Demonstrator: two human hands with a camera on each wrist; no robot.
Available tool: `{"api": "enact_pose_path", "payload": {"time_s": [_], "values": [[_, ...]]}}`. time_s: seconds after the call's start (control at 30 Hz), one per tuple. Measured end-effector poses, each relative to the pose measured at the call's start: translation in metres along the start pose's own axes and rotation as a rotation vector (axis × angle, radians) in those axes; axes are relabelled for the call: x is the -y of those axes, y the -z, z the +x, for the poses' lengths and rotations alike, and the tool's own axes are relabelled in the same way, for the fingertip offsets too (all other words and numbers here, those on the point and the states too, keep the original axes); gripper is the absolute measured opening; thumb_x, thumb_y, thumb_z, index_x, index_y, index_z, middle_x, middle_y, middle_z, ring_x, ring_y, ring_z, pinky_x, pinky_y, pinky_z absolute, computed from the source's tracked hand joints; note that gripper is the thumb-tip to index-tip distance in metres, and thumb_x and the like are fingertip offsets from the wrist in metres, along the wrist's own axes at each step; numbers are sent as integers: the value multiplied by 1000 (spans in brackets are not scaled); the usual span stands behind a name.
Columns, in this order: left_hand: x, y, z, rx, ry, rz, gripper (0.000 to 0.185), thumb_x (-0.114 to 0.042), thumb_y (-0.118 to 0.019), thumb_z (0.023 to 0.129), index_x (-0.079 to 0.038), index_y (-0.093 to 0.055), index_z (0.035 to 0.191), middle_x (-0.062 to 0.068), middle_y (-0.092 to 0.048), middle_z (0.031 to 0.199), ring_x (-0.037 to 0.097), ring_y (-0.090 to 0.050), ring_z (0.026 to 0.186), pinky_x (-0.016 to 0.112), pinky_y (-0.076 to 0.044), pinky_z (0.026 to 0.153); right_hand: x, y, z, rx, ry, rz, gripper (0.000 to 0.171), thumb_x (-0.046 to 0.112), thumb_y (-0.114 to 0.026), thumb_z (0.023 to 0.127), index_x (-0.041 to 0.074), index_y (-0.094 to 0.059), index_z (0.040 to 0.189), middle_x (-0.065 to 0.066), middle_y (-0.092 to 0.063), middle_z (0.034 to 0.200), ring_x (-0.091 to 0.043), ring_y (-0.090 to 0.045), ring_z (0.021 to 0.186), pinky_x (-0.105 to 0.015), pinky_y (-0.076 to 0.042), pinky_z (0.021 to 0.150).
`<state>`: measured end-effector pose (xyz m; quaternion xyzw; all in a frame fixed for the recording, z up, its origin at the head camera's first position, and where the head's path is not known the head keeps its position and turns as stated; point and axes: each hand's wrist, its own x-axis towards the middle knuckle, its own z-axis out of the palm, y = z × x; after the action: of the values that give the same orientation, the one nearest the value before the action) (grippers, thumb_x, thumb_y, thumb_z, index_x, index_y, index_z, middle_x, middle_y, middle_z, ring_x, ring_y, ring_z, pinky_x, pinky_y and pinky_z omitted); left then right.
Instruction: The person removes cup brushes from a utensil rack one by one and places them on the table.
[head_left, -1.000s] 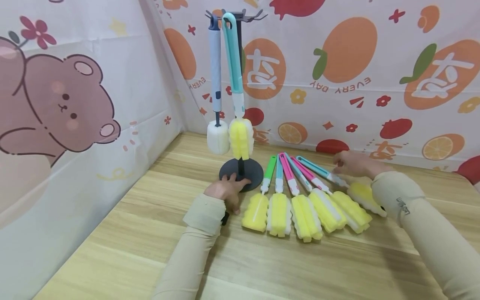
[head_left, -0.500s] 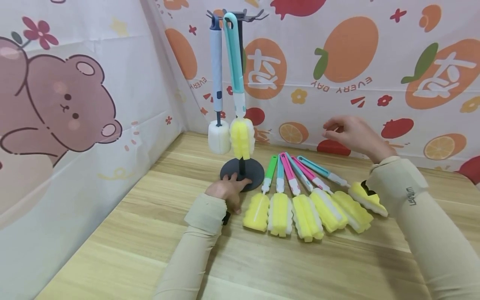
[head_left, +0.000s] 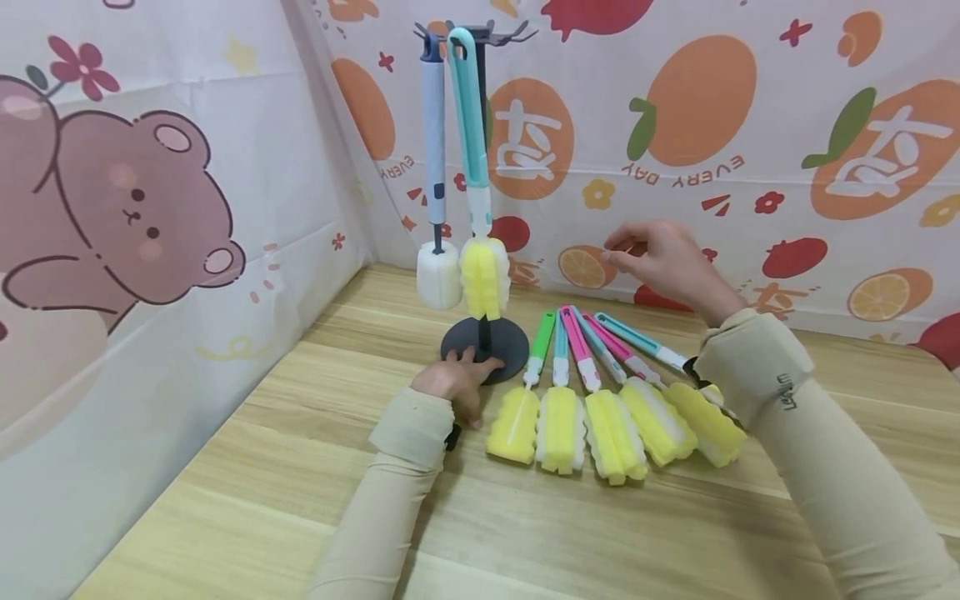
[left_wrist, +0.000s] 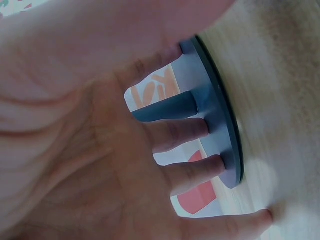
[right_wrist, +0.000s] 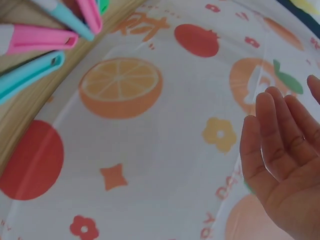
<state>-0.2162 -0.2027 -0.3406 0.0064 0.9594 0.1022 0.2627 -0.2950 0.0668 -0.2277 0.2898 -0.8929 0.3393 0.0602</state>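
Note:
My left hand (head_left: 453, 385) rests on the round dark base (head_left: 512, 337) of an upright stand, its fingers spread. In the left wrist view the fingertips touch the base (left_wrist: 215, 135); one finger reaches the table beside it. Two sponge bottle brushes hang from the stand's hooks: one with a pale blue handle (head_left: 434, 133) and white head, one with a teal handle (head_left: 468, 117) and yellow-white head. My right hand (head_left: 671, 262) is in the air above the lying brushes, holding nothing. Its fingers are gently bent in the right wrist view.
Several sponge brushes lie fanned out right of the stand, among them one with a green handle (head_left: 542, 333) and one with a pink handle (head_left: 576, 337). My right sleeve (head_left: 757, 367) hides part of the rightmost brush. A printed cloth (head_left: 810, 50) closes off the table's back.
My right hand has risen off the rightmost brush's teal handle, leaving that brush on the table, and has moved left. The left hand stays on the base.

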Motion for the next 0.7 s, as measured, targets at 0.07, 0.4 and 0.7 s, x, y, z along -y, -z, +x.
{"api": "enact_pose_path", "payload": {"time_s": [0.07,0.4,0.7], "values": [[0,0,0,3,-4,1,97,-17,-86,83,-36,-31,160,15,-10,168,42,-8,152,61,-37,106,4,-4,3,0,1,7,18,11,-67,99,-3,-73,108,-16,-71,99,-31,-64,90,-29,-48,74],[2,0,0,2,-10,-1,97,-18,-87,82,-34,-31,161,16,-10,168,42,-8,152,61,-37,106,23,-23,18,4,52,52,16,11,-69,97,-2,-73,107,-14,-71,101,-29,-64,93,-38,-50,82],[1,1,1,0,-12,-4,98,-17,-87,82,-34,-31,161,16,-11,168,42,-8,152,62,-37,106,38,-36,25,-1,101,77,17,12,-70,96,0,-74,107,-13,-72,102,-28,-65,95,-43,-51,87]]}}
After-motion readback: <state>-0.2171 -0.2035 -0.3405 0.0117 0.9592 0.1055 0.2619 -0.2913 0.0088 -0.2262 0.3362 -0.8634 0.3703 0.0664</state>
